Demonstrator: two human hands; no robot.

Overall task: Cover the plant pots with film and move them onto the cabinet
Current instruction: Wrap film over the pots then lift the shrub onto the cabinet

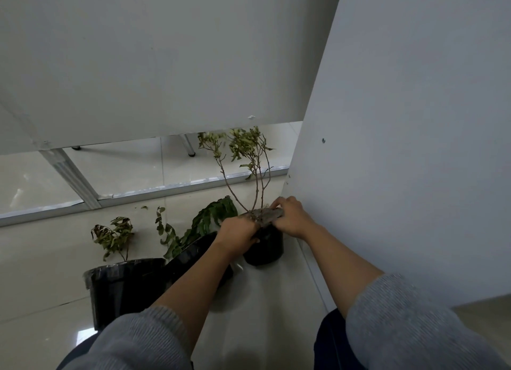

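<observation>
Three black plant pots stand on the floor. The far right pot (265, 248) holds a tall thin-stemmed plant (249, 159), and clear film (266, 216) lies over its soil. My left hand (237, 235) presses the film at the pot's left rim, while my right hand (290, 217) holds the film at the right rim. A middle pot (190, 256) with a leafy green plant leans partly behind my left forearm. The left pot (121, 286) has film across its top and a small wilted plant (114, 235).
A white cabinet side panel (401, 148) rises directly right of the pots. A white partition (138, 60) hangs above the floor behind them, with metal frame rails (166, 188) and furniture legs (189, 145) beyond. The tiled floor (41, 259) is pale and glossy.
</observation>
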